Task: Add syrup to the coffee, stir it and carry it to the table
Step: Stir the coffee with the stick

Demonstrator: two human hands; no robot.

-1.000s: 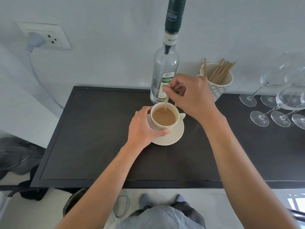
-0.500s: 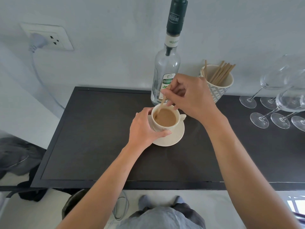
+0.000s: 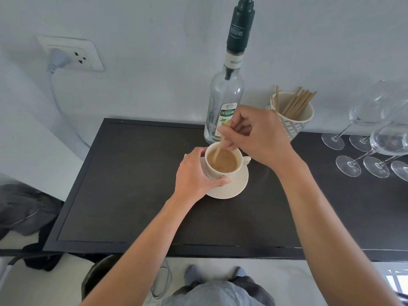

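Note:
A cream coffee cup (image 3: 229, 172) full of milky coffee stands on a cream saucer (image 3: 234, 188) on the dark counter (image 3: 123, 184). My left hand (image 3: 194, 175) wraps the cup's left side. My right hand (image 3: 258, 135) hovers just behind the cup and pinches a wooden stir stick (image 3: 219, 146), whose lower end dips into the coffee on the left side. A clear syrup bottle (image 3: 225, 100) with a dark green pump top stands upright against the wall, right behind the cup.
A patterned holder with several wooden stir sticks (image 3: 293, 113) stands right of the bottle. Several wine glasses (image 3: 375, 142) crowd the counter's right end. A wall socket with a plugged cable (image 3: 66, 55) is at the upper left. A dark bin (image 3: 99, 277) sits below the counter's front edge.
The stir stick has swung from the cup's middle over to its left side as my right hand moves it through the coffee. My left hand has kept its hold on the cup.

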